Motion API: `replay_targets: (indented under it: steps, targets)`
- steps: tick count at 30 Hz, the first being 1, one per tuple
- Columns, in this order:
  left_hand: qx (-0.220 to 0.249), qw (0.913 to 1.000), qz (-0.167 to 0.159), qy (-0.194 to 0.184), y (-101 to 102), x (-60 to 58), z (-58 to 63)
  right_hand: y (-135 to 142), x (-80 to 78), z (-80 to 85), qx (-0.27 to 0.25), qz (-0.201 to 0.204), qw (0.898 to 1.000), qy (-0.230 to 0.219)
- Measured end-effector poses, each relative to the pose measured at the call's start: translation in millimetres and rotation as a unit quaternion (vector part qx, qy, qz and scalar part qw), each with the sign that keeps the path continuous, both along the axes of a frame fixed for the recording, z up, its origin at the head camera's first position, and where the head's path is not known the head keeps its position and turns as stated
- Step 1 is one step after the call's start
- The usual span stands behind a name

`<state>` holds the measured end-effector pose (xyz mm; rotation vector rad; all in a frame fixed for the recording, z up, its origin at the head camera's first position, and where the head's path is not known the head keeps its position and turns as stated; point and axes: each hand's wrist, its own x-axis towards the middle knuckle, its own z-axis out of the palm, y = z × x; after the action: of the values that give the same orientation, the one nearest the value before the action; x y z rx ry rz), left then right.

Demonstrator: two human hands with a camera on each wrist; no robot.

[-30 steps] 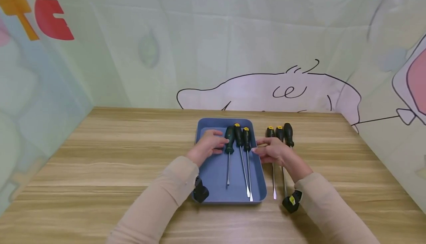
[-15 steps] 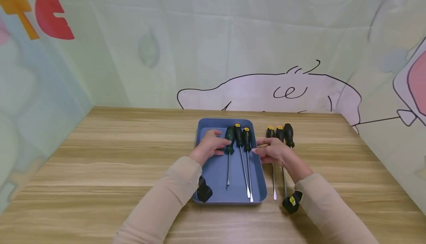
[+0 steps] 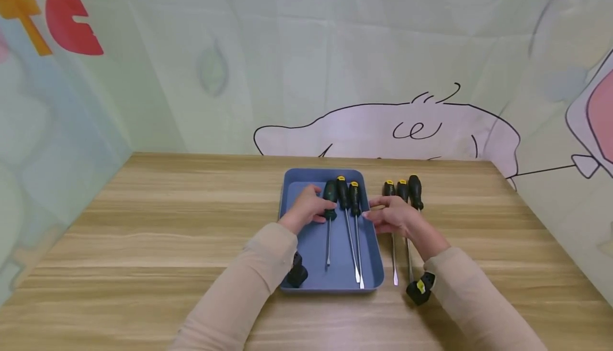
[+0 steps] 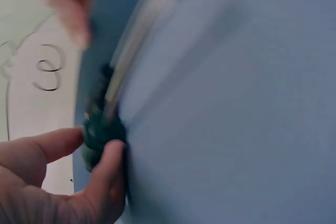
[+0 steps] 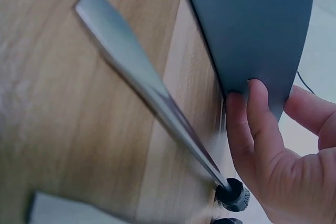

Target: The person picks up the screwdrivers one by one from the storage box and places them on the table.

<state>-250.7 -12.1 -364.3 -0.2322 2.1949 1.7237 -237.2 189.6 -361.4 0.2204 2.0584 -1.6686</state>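
My left hand (image 3: 305, 207) reaches into the blue tray (image 3: 306, 282) and pinches a screwdriver with a dark green handle (image 3: 330, 194). In the left wrist view, thumb and a finger sit on either side of that handle (image 4: 100, 132) near its collar; the shaft is blurred. Beside it in the tray lie two more screwdrivers with black handles and yellow ends (image 3: 342, 194). My right hand (image 3: 392, 216) grips the tray's right wall, with fingers against the outside of the wall (image 5: 257, 30) and a digit over the rim.
Right of the tray, three black-handled screwdrivers (image 3: 415, 192) lie on the wooden table (image 3: 191, 223), partly behind my right hand and wrist. One flat tip (image 5: 110, 24) looms close in the right wrist view. A printed cloth backdrop (image 3: 306, 64) stands behind the table.
My left hand has shifted slightly to the right onto the green-handled screwdriver. The right hand, the tray and the other screwdrivers stay in place.
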Motion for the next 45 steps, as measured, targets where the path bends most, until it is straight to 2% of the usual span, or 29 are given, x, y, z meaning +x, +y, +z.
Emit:
replay_targets:
  steps: [3,9,13,22,28,37,45]
  targets:
    - [-0.007,0.9999,-0.003,0.010,0.4,-0.6,-1.3,-0.2,0.0,1.0,0.002,0.000,1.000,-0.001]
    - [-0.053,0.9977,-0.013,0.039,3.5,1.6,0.3,-0.3,0.2,1.2,0.007,0.002,1.000,-0.002]
    - [-0.067,0.9967,-0.012,0.045,4.5,2.1,1.0,-0.5,-0.4,0.5,0.009,-0.001,1.000,-0.003]
    - [0.007,0.9999,-0.005,-0.012,3.9,-4.2,-0.5,2.4,-1.1,1.0,0.004,0.010,1.000,0.001]
    - [0.029,0.9986,-0.009,-0.043,0.1,-7.2,0.8,2.5,-1.4,2.6,0.004,0.011,1.000,0.001]
    - [0.058,0.9963,-0.021,-0.060,-5.2,-6.3,-1.4,1.2,-1.0,1.8,0.007,0.011,1.000,-0.001]
    - [0.077,0.9949,-0.009,-0.065,-6.7,-5.7,0.0,0.8,-0.5,1.1,0.009,0.008,1.000,-0.003]
